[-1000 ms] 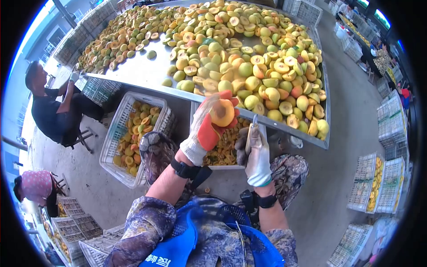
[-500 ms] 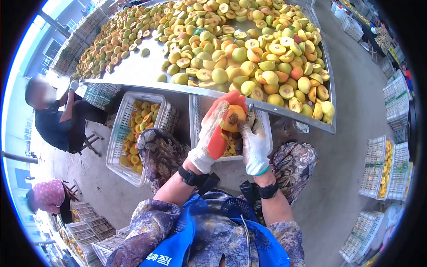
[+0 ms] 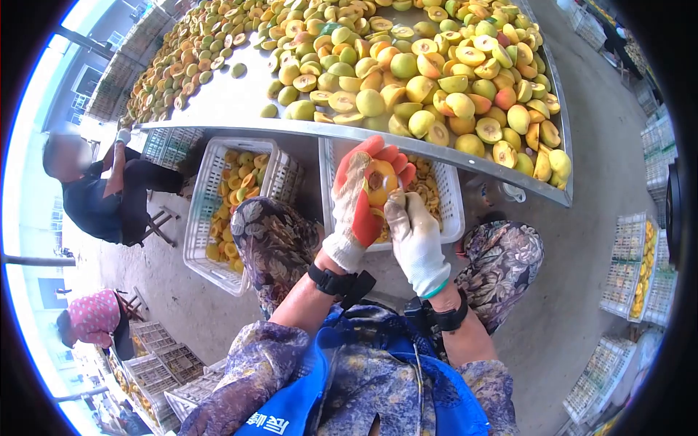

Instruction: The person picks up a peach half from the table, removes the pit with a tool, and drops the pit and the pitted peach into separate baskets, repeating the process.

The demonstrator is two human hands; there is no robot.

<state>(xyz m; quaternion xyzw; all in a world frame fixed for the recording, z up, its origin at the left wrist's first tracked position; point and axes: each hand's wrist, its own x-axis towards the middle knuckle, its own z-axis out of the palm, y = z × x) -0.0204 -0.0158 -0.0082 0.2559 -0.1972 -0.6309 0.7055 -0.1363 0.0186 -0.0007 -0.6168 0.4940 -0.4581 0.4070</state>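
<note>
The left hand (image 3: 360,196), in a red-palmed glove, is clamped around a peach half (image 3: 380,182), cut face up, held over the white crate (image 3: 451,211) under the near edge of the metal table (image 3: 233,109). The right hand (image 3: 416,240), in a white glove, presses its fingers together against the fruit's near side; whether it grips a tool cannot be told. Halved peaches (image 3: 436,87) cover the table; a second crate (image 3: 211,211) sits left
</note>
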